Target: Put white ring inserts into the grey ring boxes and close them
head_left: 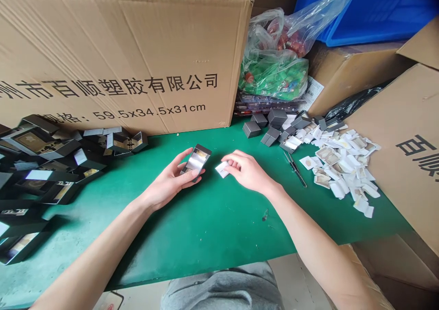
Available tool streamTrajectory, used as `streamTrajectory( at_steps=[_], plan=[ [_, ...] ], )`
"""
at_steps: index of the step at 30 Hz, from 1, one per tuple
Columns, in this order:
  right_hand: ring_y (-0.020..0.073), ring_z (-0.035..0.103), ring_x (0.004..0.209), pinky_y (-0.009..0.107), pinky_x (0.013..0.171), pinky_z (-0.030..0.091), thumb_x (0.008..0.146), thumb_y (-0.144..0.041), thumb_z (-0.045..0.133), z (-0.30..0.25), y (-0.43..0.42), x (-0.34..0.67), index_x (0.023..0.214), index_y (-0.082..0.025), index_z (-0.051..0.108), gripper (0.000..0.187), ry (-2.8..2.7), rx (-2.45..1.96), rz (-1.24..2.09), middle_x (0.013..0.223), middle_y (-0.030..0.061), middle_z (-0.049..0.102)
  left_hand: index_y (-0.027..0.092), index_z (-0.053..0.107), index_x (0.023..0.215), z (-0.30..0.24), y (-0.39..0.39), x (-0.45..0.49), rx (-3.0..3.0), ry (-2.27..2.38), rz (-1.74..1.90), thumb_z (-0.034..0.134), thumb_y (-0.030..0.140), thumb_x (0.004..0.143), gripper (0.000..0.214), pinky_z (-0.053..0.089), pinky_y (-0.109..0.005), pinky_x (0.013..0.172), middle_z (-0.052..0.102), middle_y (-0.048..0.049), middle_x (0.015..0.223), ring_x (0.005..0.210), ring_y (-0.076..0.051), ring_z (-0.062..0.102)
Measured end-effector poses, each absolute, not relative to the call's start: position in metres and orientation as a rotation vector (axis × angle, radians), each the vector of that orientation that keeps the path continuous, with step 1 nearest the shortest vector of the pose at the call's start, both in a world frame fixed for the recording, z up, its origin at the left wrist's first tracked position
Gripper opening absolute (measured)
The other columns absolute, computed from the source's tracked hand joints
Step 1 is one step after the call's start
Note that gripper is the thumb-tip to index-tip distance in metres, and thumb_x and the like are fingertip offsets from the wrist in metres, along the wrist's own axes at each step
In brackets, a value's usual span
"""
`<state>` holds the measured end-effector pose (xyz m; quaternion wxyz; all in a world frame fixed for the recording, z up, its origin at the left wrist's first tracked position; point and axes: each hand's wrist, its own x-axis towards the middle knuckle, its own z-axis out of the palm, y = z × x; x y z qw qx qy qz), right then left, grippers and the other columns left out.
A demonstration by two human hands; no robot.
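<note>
My left hand (171, 179) grips a small dark open box (195, 162) with a shiny lining, tilted above the green table (206, 223). My right hand (245, 168) is closed on a small white packet (222, 168), held just right of the box and a little apart from it. Both hands hover near the middle of the table.
A heap of dark open boxes (44, 163) lies at the left. Several small grey boxes (270, 127) and a pile of white packets (343, 163) lie at the right, with black tweezers (295, 169) beside them. A big cardboard carton (123, 54) stands behind; more cartons (404, 141) close the right side.
</note>
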<state>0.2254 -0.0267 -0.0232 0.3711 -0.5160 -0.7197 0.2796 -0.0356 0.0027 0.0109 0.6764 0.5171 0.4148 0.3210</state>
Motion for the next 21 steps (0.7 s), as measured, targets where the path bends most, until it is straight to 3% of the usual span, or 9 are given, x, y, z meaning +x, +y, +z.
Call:
streamTrajectory(
  at_steps=[4,9,14,17,21],
  plan=[
    [0.0150,0.066,0.081,0.027,0.071,0.054,0.096,-0.030,0.057,-0.022,-0.027,0.214,0.099,-0.018,0.070,0.018,-1.727,-1.190,0.801,0.096,0.0054,0.071,0.037,0.044,0.148,0.004,0.005,-0.039,1.258,0.925,0.710,0.082,0.037,0.078,0.080,0.048,-0.048,0.108,0.067,-0.0051,0.123,0.117,-0.026,0.065],
    [0.0154,0.070,0.073,0.027,0.065,0.057,0.093,-0.037,0.062,-0.022,-0.030,0.205,0.098,-0.017,0.071,0.022,-1.551,-1.105,0.918,0.088,0.0047,0.075,0.032,0.039,0.151,-0.001,0.008,-0.042,1.388,0.994,0.687,0.085,0.044,0.072,0.092,0.048,-0.049,0.104,0.064,-0.0077,0.124,0.098,-0.022,0.067],
    [0.0162,0.072,0.073,0.028,0.064,0.059,0.092,-0.039,0.063,-0.022,-0.032,0.200,0.098,-0.017,0.072,0.024,-1.489,-1.079,0.907,0.088,0.0050,0.076,0.029,0.041,0.149,0.006,0.005,-0.038,1.462,1.018,0.648,0.084,0.047,0.072,0.090,0.050,-0.045,0.098,0.065,-0.0088,0.123,0.096,-0.022,0.066],
    [0.0163,0.073,0.077,0.027,0.065,0.060,0.093,-0.037,0.061,-0.022,-0.033,0.199,0.098,-0.018,0.072,0.022,-1.522,-1.083,0.792,0.091,0.0051,0.076,0.029,0.043,0.147,0.008,0.003,-0.037,1.462,1.019,0.644,0.084,0.049,0.071,0.089,0.050,-0.045,0.097,0.065,-0.0084,0.121,0.097,-0.023,0.067],
    [0.0149,0.072,0.078,0.027,0.070,0.060,0.096,-0.031,0.057,-0.025,-0.037,0.195,0.099,-0.019,0.073,0.019,-1.578,-1.059,0.369,0.097,0.0062,0.077,0.027,0.043,0.146,0.010,0.002,-0.035,1.475,1.007,0.620,0.084,0.050,0.071,0.088,0.049,-0.046,0.098,0.066,-0.0088,0.118,0.099,-0.024,0.067]
  ],
)
